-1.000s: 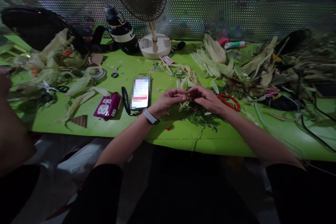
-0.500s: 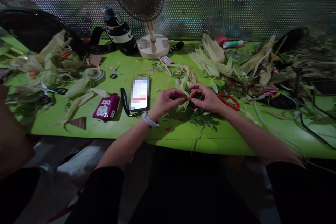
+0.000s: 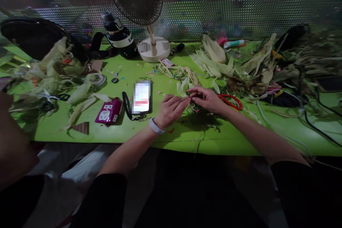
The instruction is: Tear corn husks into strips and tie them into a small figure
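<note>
My left hand (image 3: 171, 109) and my right hand (image 3: 207, 99) meet above the middle of the green table (image 3: 160, 133). Both pinch thin pale corn-husk strips (image 3: 184, 86) between their fingertips. A white band sits on my left wrist. Dark green sprigs (image 3: 203, 117) lie on the table under my right hand. Red-handled scissors (image 3: 232, 100) lie just right of my right hand. A phone (image 3: 141, 97) lies face up just left of my left hand.
A desk fan (image 3: 149, 44) and a dark bottle (image 3: 117, 35) stand at the back. Husk piles (image 3: 251, 64) cover the right side, more husks (image 3: 53, 67) the left. A magenta power strip (image 3: 108, 111), tape roll (image 3: 97, 78), small scissors (image 3: 50, 97) and cables (image 3: 320, 121) lie around. Another person's arm (image 3: 10, 142) shows at left.
My hands have stayed together on the husk strips, shifting slightly; my left fingers now stretch toward my right hand's pinch. The view has tilted a little.
</note>
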### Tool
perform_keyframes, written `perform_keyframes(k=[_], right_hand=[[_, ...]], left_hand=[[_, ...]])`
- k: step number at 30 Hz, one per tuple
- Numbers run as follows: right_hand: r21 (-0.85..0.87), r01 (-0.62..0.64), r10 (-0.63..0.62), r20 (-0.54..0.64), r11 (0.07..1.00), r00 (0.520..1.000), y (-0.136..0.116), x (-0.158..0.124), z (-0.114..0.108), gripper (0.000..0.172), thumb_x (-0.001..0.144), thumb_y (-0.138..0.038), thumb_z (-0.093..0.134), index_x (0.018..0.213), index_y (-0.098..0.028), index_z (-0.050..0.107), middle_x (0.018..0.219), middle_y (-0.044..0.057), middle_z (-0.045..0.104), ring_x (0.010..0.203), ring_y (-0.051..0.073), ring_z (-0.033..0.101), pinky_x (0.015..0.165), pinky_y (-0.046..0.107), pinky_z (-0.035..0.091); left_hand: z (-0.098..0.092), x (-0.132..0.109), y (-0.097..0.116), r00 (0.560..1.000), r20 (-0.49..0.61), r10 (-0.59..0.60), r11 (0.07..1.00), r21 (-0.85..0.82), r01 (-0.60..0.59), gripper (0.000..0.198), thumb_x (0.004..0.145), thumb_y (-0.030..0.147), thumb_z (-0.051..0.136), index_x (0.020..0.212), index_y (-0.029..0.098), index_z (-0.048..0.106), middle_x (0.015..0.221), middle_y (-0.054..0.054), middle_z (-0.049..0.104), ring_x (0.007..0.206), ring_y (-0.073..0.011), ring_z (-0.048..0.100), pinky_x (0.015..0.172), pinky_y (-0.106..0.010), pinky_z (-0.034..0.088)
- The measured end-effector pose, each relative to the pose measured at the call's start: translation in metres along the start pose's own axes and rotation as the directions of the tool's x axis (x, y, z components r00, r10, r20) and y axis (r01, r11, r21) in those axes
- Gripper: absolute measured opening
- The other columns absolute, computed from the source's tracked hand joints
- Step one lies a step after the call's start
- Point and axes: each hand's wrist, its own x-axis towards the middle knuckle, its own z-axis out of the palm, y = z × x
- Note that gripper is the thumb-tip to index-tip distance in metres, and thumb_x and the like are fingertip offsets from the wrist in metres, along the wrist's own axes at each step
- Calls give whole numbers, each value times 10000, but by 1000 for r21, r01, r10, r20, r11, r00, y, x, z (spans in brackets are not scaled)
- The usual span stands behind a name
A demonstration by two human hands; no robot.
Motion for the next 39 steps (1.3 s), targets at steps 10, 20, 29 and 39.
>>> perform_keyframes(k=[10,20,29,39], right_hand=[[247,-167,137,132,955,982,-1,5,-5,217,775,-345,747,911,-176,739,834,4,722,767,131,644,794,326,572],[278,-154,118,142,948,983,2,6,-8,323,802,-318,757,1093,-180,736,1048,49,750,963,161,680,963,376,546],[262,-176,135,169,949,976,2,8,-9,266,773,-401,778,885,-162,739,840,5,716,801,129,628,863,322,518],[209,-167,152,89,964,984,-1,7,-11,222,807,-346,743,917,-157,707,855,17,710,798,129,628,819,305,531]], left_hand=[[3,-6,-13,999,-29,-45,999,-4,45,234,909,298,625,1083,319,780,973,-65,809,1011,-232,706,917,-409,401],[5,-7,-20,932,-192,306,925,292,-244,280,924,169,633,1142,305,743,941,-7,815,920,-166,718,879,-353,383],[3,-1,-11,764,-276,584,753,536,-382,310,904,96,654,1160,264,699,855,32,812,817,-132,731,849,-336,393],[5,-5,-16,790,-272,549,776,518,-360,345,908,100,627,1196,276,695,877,22,805,851,-133,720,865,-341,396]])
